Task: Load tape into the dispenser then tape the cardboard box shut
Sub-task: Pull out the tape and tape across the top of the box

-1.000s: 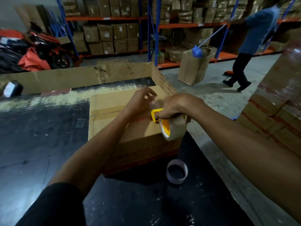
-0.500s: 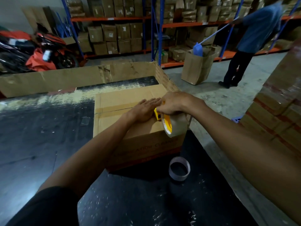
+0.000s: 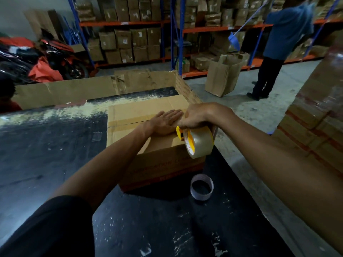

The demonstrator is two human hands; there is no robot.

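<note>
A closed cardboard box [image 3: 133,115] with red print on its side sits on a black table [image 3: 46,154]. My left hand [image 3: 165,121] lies flat, fingers together, on the box's top near the centre seam. My right hand [image 3: 196,115] grips a yellow tape dispenser [image 3: 181,133] loaded with a clear tape roll [image 3: 201,143], held at the box's right top edge, the roll hanging over the side. The dispenser's blade end touches the box beside my left fingers.
An empty tape core [image 3: 202,186] stands on the table in front of the box. A cardboard wall [image 3: 92,88] borders the table's far side. A wrapped stack of boxes [image 3: 319,115] rises at right. A person in blue [image 3: 278,45] sweeps by the shelves.
My left hand went from pinching at the tape end to lying flat on the box top. The dispenser settled lower against the box's right edge.
</note>
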